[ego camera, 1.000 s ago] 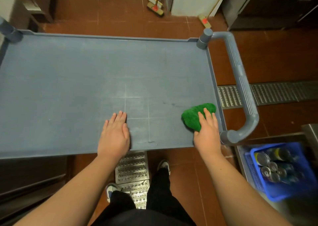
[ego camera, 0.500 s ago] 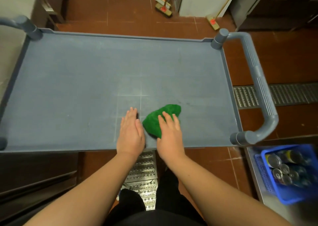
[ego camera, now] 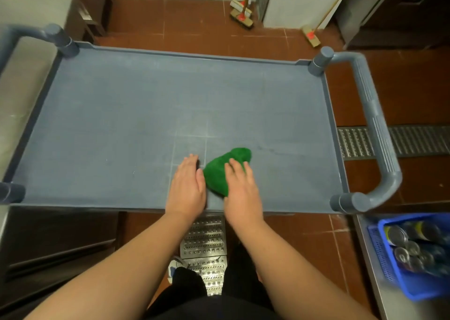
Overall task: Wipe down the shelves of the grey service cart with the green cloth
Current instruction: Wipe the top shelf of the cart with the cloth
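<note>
Pressing the green cloth (ego camera: 225, 171) flat on the top shelf (ego camera: 126, 115) of the grey service cart (ego camera: 376, 134), the right hand (ego camera: 241, 193) lies spread over its near edge, fingers extended, not pinching. The left hand (ego camera: 187, 185) rests open and empty just beside it. Cloth sits near the front edge, approx. mid-shelf. Faint smears remain to the right (so top isn't finished, I'd judge); lower shelves aren't visible, presumably still to do.
</note>
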Tool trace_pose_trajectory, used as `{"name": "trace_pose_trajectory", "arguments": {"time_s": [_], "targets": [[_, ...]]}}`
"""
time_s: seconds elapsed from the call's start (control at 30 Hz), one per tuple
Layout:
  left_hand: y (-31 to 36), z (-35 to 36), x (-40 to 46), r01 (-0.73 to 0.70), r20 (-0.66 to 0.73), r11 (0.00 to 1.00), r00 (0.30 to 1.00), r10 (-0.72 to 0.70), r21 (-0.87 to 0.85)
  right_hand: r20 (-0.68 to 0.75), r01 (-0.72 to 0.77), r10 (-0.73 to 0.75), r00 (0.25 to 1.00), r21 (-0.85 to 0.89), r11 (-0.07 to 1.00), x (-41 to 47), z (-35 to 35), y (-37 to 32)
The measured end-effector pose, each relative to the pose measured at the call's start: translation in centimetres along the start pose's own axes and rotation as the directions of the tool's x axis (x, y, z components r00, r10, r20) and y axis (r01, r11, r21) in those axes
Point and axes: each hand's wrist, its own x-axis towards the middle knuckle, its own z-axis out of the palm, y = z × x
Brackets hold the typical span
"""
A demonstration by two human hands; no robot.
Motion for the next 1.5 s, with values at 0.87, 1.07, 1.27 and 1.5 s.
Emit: {"name": "trace_pose_trajectory", "arguments": {"time_s": [0.87, 1.07, 1.27, 1.5], "targets": [[0.9, 0.0, 0.0, 0.028, -0.021, 0.999, 0.999, -0.027, 0.033, 0.043, 0.08, -0.082, 0.996, 0.029, 0.996, 1.8, 0.4, -2.3], [3.8, 0.5, 1.7, -0.147, 0.031, 0.98, 0.989, 0.144, 0.136, 0.056, 0.106, -0.108, 0.993, 0.039, 0.994, 3.4, -1.0, 1.2], [12.8, 8.8, 5.2, -0.424, 0.305, 0.898, 0.876, 0.374, 0.115, -0.097, -0.21, 0.21, 0.973, 0.007, 0.978, 4.5, -5.9, 10.6], [20.4, 14.8, 7.7, -0.533, 0.474, 0.846, 0.745, 0.47, -0.001, -0.24, -0.485, 0.469, 0.85, -0.009, 0.874, 4.0, -8.9, 16.8]]}}
